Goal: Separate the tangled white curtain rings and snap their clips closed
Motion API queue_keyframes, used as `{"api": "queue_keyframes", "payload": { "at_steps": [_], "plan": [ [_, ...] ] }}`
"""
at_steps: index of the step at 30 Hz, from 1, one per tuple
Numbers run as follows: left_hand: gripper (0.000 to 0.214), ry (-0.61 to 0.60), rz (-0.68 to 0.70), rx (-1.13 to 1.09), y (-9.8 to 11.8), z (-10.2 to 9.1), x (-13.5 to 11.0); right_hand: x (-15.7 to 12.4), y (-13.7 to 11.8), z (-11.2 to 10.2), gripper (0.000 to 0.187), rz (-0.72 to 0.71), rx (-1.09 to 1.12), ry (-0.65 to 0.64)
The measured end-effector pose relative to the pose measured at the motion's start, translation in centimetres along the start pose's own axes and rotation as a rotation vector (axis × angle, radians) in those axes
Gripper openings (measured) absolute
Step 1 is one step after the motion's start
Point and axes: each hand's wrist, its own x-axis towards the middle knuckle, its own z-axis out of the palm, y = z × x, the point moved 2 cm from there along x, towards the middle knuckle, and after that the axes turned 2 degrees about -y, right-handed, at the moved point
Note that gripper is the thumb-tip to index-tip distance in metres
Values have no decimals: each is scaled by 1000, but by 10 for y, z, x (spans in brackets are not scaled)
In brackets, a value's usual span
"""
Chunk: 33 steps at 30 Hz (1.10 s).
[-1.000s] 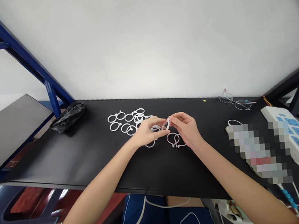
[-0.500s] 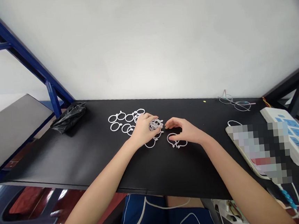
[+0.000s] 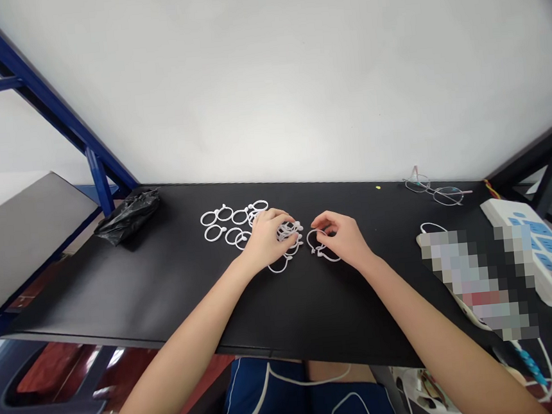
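Several white plastic rings (image 3: 229, 225) lie spread on the black table (image 3: 176, 286), with a denser heap (image 3: 290, 233) in the middle. My left hand (image 3: 265, 237) rests on that heap, its fingers curled over the rings. My right hand (image 3: 341, 237) sits just right of it, thumb and fingers pinched on an open white ring (image 3: 316, 242) that lies on the table. Another ring (image 3: 278, 268) shows below my left hand.
A crumpled black bag (image 3: 127, 217) lies at the back left by a blue frame (image 3: 94, 178). Eyeglasses (image 3: 431, 188) lie at the back right. A white and blue power strip (image 3: 540, 242) and a blurred object (image 3: 476, 280) occupy the right side.
A second ago both hands held one ring up between them. My left hand dropped onto the heap, and my right hand lowered to the table and pinched an open ring there.
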Motion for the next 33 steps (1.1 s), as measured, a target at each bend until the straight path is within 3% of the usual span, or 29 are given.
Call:
{"api": "queue_keyframes", "payload": {
  "at_steps": [4,12,24,33],
  "plan": [
    [20,32,26,-28,3,-2,0,-1,-3,0,4,-19,50,89],
    [9,0,148,-110,18,-5,-1,-1,-6,-1,15,22,131,165],
    [9,-73,67,-270,27,-9,-2,-3,-4,-2,24,64,123,259],
    [35,-42,83,-394,26,-10,-1,-7,-11,6,36,94,296,101]
  ]
}}
